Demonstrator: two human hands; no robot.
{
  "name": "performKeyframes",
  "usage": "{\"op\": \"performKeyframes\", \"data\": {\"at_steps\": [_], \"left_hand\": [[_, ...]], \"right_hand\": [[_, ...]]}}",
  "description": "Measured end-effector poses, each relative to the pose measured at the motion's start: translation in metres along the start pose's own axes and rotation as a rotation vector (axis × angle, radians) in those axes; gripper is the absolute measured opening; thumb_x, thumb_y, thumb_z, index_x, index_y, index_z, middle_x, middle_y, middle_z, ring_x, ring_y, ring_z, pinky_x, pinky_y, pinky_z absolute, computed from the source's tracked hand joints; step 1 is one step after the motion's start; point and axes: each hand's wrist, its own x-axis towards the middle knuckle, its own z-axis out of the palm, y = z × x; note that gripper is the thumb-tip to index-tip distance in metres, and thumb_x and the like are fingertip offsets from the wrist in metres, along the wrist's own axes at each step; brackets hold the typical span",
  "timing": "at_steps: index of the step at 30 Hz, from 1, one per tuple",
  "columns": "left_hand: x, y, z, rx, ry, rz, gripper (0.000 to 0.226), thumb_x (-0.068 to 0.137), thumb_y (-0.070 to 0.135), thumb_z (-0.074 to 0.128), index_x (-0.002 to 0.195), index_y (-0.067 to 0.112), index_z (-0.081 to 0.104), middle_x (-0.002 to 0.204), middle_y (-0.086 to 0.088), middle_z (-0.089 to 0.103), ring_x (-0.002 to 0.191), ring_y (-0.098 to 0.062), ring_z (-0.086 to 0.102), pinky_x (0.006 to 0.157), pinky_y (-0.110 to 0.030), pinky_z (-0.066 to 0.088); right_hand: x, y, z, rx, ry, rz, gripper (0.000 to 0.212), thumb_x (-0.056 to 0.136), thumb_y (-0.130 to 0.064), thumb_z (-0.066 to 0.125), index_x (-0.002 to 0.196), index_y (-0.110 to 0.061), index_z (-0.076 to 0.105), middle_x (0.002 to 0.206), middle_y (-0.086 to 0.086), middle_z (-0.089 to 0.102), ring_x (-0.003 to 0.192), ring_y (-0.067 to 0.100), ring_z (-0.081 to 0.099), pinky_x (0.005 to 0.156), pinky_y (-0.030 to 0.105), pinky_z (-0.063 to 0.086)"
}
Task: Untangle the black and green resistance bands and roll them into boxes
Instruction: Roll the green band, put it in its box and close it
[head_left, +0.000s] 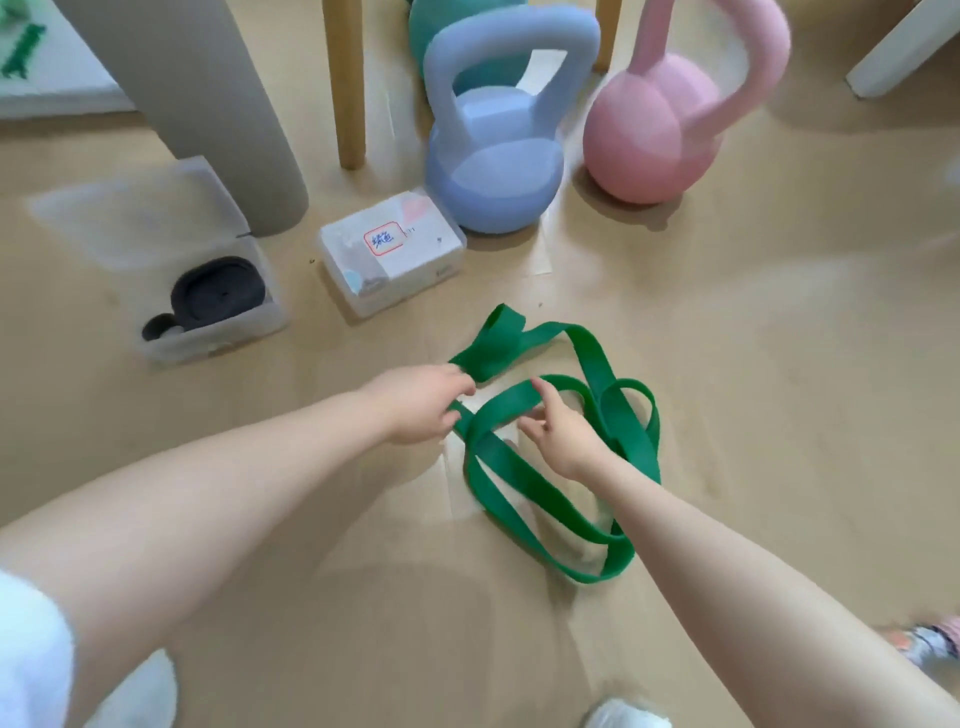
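Left hand (421, 402) grip clamps green band (524, 480); right hand (563, 439) fingers apart, touching it.

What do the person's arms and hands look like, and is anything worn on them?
Both forearms are bare to the frame's edge. The left hand and right hand carry no gloves, rings, watch or bracelets that I can see. No sleeve shows on either arm. Motion blur softens finer details.
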Motion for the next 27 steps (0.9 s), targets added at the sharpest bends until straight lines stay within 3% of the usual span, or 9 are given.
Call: {"op": "performKeyframes", "data": {"at_steps": [4, 8, 10, 12, 14, 17, 21, 24, 27], "left_hand": [[0.000, 0.025, 0.030, -0.352, 0.040, -0.322, 0.047, 0.096, 0.013, 0.039, 0.142, 0.011, 0.032, 0.144, -0.010, 0.040, 0.129, -0.026, 0.041, 0.102, -0.029, 0.032], [-0.003, 0.047, 0.064, -0.969, 0.189, -0.561, 0.054, 0.095, 0.003, 0.038, 0.146, 0.009, 0.020, 0.150, -0.011, 0.031, 0.137, -0.022, 0.031, 0.109, -0.026, 0.023], [-0.007, 0.057, 0.067, -1.229, 0.254, -0.562, 0.059, 0.093, -0.001, 0.040, 0.147, 0.010, 0.017, 0.149, -0.007, 0.031, 0.135, -0.017, 0.032, 0.102, -0.017, 0.028], [-0.013, 0.065, 0.061, -1.317, 0.349, -0.533, 0.060, 0.091, -0.002, 0.044, 0.145, 0.012, 0.023, 0.135, -0.003, 0.041, 0.120, -0.012, 0.042, 0.086, -0.009, 0.037], [-0.019, 0.068, 0.046, -1.190, 0.407, -0.467, 0.051, 0.089, 0.001, 0.050, 0.137, 0.014, 0.037, 0.120, -0.003, 0.049, 0.106, -0.010, 0.048, 0.081, -0.013, 0.038], [-0.038, 0.061, 0.028, -1.019, 0.333, -0.362, 0.023, 0.087, 0.014, 0.061, 0.110, 0.017, 0.057, 0.101, 0.000, 0.063, 0.092, -0.013, 0.058, 0.081, -0.021, 0.046], [-0.074, 0.055, 0.009, -0.962, 0.113, -0.260, 0.017, 0.084, 0.023, 0.067, 0.096, 0.020, 0.056, 0.085, 0.006, 0.064, 0.071, -0.009, 0.058, 0.067, -0.021, 0.047], [-0.096, 0.049, 0.007, -0.661, 0.063, -0.256, 0.020, 0.081, 0.018, 0.062, 0.098, 0.020, 0.051, 0.083, 0.001, 0.062, 0.065, -0.014, 0.053, 0.059, -0.027, 0.043], [-0.112, 0.034, 0.018, -0.091, 0.093, -0.370, 0.024, 0.084, 0.024, 0.053, 0.107, 0.023, 0.046, 0.085, -0.005, 0.054, 0.069, -0.025, 0.050, 0.055, -0.030, 0.037]], "right_hand": [[-0.004, 0.004, 0.023, 0.261, -0.198, -0.034, 0.055, 0.099, -0.020, 0.036, 0.149, -0.024, 0.012, 0.150, 0.005, 0.033, 0.137, 0.022, 0.033, 0.113, 0.033, 0.025], [-0.015, 0.004, 0.028, 0.811, -0.283, 0.022, 0.052, 0.098, -0.007, 0.037, 0.147, -0.015, 0.022, 0.152, 0.002, 0.028, 0.138, 0.020, 0.031, 0.112, 0.036, 0.029], [-0.023, 0.005, 0.023, 0.998, -0.313, 0.011, 0.045, 0.098, -0.005, 0.036, 0.143, -0.012, 0.033, 0.148, 0.002, 0.036, 0.135, 0.019, 0.036, 0.108, 0.033, 0.034], [-0.032, 0.008, 0.016, 1.080, -0.358, -0.037, 0.037, 0.099, -0.007, 0.034, 0.133, -0.012, 0.047, 0.139, 0.002, 0.047, 0.128, 0.018, 0.044, 0.104, 0.032, 0.037], [-0.042, 0.006, 0.008, 1.085, -0.377, -0.092, 0.033, 0.099, -0.007, 0.032, 0.118, -0.017, 0.057, 0.125, -0.001, 0.057, 0.117, 0.015, 0.052, 0.100, 0.029, 0.040], [-0.060, 0.001, -0.002, 1.055, -0.344, -0.162, 0.032, 0.097, -0.005, 0.034, 0.104, -0.018, 0.062, 0.106, -0.003, 0.065, 0.099, 0.011, 0.058, 0.092, 0.028, 0.043], [-0.070, 0.003, -0.016, 0.817, 0.055, -0.144, 0.027, 0.093, -0.005, 0.041, 0.077, -0.016, 0.060, 0.073, -0.002, 0.064, 0.068, 0.011, 0.054, 0.064, 0.023, 0.042], [-0.061, 0.029, -0.022, 0.461, 0.426, 0.011, 0.016, 0.092, -0.013, 0.044, 0.093, -0.016, 0.060, 0.095, 0.001, 0.062, 0.091, 0.017, 0.057, 0.086, 0.034, 0.046], [-0.058, 0.051, -0.016, 0.186, 0.395, 0.160, 0.031, 0.091, -0.016, 0.047, 0.122, -0.011, 0.051, 0.129, 0.014, 0.046, 0.124, 0.029, 0.039, 0.105, 0.042, 0.034]]}}
